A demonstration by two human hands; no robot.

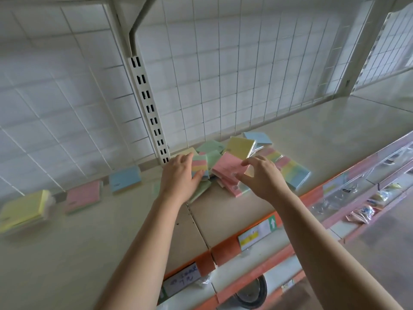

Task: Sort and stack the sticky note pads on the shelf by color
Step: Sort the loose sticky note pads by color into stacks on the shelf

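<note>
A jumbled pile of sticky note pads lies at the back of the cream shelf [134, 231]. My left hand [180, 175] grips a multicolour striped pad [199, 165] at the pile's left edge. My right hand [262, 175] pinches the corner of a pink pad [225, 167] in the pile's middle. Behind them lie a yellow pad [241, 147], a blue pad [257, 137], green pads [210, 147] and a wide striped pad [292, 172]. Along the back wall to the left stand separate pads: blue [124, 179], pink [83, 196] and yellow [23, 210].
A white wire grid [223, 86] backs the shelf, with a slotted upright post [148, 104] behind the pile. The orange shelf edge [225, 247] carries price labels. A lower shelf at the right holds packaged small items [362, 212]. The shelf runs on to the right.
</note>
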